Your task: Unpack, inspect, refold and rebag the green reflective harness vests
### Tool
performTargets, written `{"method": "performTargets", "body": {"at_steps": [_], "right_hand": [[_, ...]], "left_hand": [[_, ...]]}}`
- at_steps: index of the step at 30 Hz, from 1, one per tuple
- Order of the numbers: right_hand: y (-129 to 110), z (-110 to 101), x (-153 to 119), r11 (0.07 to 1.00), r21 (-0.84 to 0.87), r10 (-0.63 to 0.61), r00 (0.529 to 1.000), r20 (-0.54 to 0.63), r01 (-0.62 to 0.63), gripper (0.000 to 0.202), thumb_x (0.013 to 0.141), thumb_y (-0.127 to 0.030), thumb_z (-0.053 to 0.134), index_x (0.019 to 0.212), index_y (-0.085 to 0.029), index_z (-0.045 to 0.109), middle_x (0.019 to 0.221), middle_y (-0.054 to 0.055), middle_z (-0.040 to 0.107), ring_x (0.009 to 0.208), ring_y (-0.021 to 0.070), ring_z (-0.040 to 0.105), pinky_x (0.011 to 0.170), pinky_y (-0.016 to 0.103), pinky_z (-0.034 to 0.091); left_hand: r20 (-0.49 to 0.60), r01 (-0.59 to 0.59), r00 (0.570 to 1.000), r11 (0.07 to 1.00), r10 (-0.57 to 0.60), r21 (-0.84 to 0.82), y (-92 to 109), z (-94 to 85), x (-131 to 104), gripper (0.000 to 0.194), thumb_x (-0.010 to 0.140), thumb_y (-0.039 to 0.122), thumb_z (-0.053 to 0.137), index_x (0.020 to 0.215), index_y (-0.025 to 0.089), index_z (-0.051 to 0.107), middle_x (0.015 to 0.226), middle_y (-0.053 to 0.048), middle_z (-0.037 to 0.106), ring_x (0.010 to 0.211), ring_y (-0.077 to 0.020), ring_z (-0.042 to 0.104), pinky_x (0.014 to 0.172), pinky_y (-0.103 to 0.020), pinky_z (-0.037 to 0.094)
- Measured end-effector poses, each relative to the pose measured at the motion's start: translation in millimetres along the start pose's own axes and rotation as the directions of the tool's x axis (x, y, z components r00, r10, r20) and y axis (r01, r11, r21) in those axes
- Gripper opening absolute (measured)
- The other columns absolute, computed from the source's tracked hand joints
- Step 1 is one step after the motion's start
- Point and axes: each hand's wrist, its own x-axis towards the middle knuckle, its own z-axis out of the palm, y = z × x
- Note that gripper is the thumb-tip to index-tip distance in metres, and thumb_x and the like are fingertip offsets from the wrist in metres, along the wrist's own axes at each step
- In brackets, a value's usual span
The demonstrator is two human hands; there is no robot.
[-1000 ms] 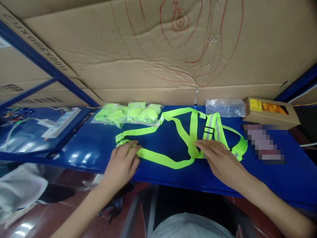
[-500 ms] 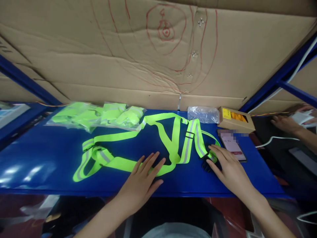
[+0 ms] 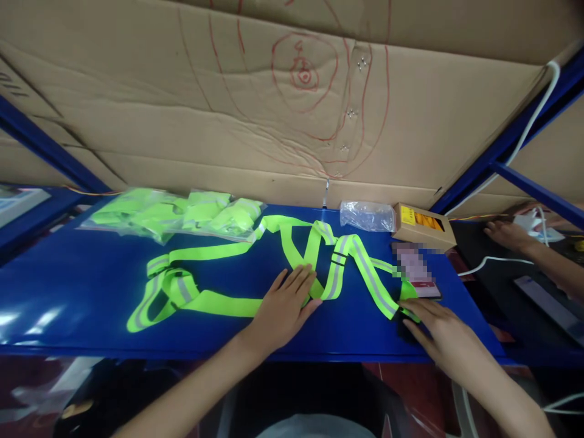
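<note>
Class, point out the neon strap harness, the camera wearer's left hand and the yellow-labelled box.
Neon strap harness (image 3: pixel 336 278): head view, on a grey-striped strap.
Left hand (image 3: pixel 283 309): head view, back of the hand.
Yellow-labelled box (image 3: pixel 420 237): head view, cardboard front.

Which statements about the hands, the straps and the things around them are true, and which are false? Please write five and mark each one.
1. The left hand lies on the yellow-green straps. True.
2. The right hand is on the bagged straps at the back left. False: it is at the right end of the loose straps.
3. The phone lies nearer to the person than the cardboard box. True.
4. The clear plastic packet is right of the cardboard box. False: it is left of it.
5. Red rings are drawn on the cardboard behind the table. True.
</note>
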Motion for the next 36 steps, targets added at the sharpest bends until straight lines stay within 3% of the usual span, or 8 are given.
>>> {"method": "performTargets", "body": {"at_steps": [4,9,14,19,21,25,31,36], "right_hand": [[-3.8,-15.3,12.3,1.000,0.008,0.015,0.999,-0.030,-0.015,0.032,0.106,-0.031,0.046,0.129,-0.022,0.067,0.123,0.011,0.076,0.113,0.0293,0.073,0.096,0.049,0.060],[-21.9,-21.6,89.7,0.989,0.148,0.008,0.988,-0.153,0.015,0.035,0.106,-0.033,0.047,0.134,-0.021,0.063,0.130,0.012,0.073,0.121,0.0280,0.070,0.100,0.045,0.058],[-21.8,-1.0,165.9,0.982,0.180,-0.030,0.994,-0.104,0.049,0.061,0.099,-0.042,0.063,0.146,-0.005,0.052,0.140,0.024,0.064,0.128,0.0320,0.065,0.104,0.042,0.054],[-12.8,-0.6,191.3,0.967,0.227,-0.110,0.992,-0.057,0.120,0.030,0.102,-0.022,0.048,0.116,-0.010,0.071,0.099,0.005,0.074,0.089,0.0159,0.073,0.083,0.025,0.056],[-12.9,-8.0,188.8,0.957,0.251,-0.131,0.989,-0.064,0.143,0.034,0.102,-0.016,0.038,0.104,-0.012,0.072,0.093,0.003,0.069,0.089,0.0144,0.071,0.085,0.025,0.056],[-27.4,-24.0,165.5,0.922,0.313,-0.210,0.974,-0.084,0.226,0.026,0.100,-0.010,0.040,0.105,-0.017,0.065,0.120,0.009,0.066,0.120,0.0177,0.064,0.105,0.032,0.050],[-62.9,-51.1,91.2,0.836,0.440,-0.394,0.917,0.065,0.328,0.024,0.102,-0.017,0.054,0.120,-0.028,0.064,0.141,0.007,0.061,0.131,0.0204,0.060,0.108,0.037,0.051],[-87.5,-63.2,33.0,0.830,0.416,-0.485,0.848,0.213,0.371,0.030,0.101,-0.013,0.053,0.121,-0.030,0.066,0.133,0.004,0.066,0.122,0.0199,0.062,0.108,0.039,0.050]], "left_hand": [[0.002,-0.008,1.000,0.998,0.008,-0.065,-1.9,-17.4,6.6,0.044,0.110,0.038,0.037,0.144,0.020,0.058,0.152,-0.010,0.058,0.142,-0.0272,0.053,0.117,-0.053,0.042],[-0.009,-0.065,0.998,0.996,0.065,-0.052,-6.1,-39.3,63.4,0.035,0.106,0.020,0.039,0.125,0.019,0.068,0.130,-0.012,0.069,0.118,-0.0273,0.066,0.103,-0.048,0.052],[0.119,-0.061,0.991,0.998,0.059,0.012,-12.6,-13.8,118.0,0.046,0.106,0.035,0.045,0.150,0.021,0.050,0.161,-0.017,0.045,0.148,-0.0376,0.043,0.114,-0.057,0.041],[0.106,0.038,0.994,0.999,-0.038,0.002,-19.4,17.2,123.7,0.049,0.108,0.026,0.031,0.154,0.017,0.045,0.163,-0.020,0.042,0.150,-0.0374,0.041,0.115,-0.060,0.039],[0.087,0.062,0.994,0.998,-0.062,-0.006,-22.5,23.7,121.8,0.050,0.108,0.025,0.031,0.156,0.019,0.043,0.165,-0.019,0.039,0.153,-0.0358,0.038,0.119,-0.058,0.037],[0.063,0.088,0.994,0.996,-0.087,-0.006,-26.4,30.6,122.8,0.051,0.109,0.033,0.032,0.158,0.020,0.041,0.167,-0.018,0.037,0.154,-0.0359,0.034,0.122,-0.060,0.032],[0.023,0.097,0.995,0.995,-0.097,0.012,-32.7,30.9,133.4,0.051,0.110,0.037,0.031,0.157,0.021,0.042,0.168,-0.016,0.035,0.157,-0.0334,0.030,0.126,-0.059,0.025],[-0.037,0.115,0.993,0.993,-0.114,0.022,-44.3,27.9,143.8,0.052,0.111,0.038,0.026,0.156,0.019,0.044,0.166,-0.017,0.038,0.155,-0.0311,0.033,0.125,-0.053,0.028]]}}
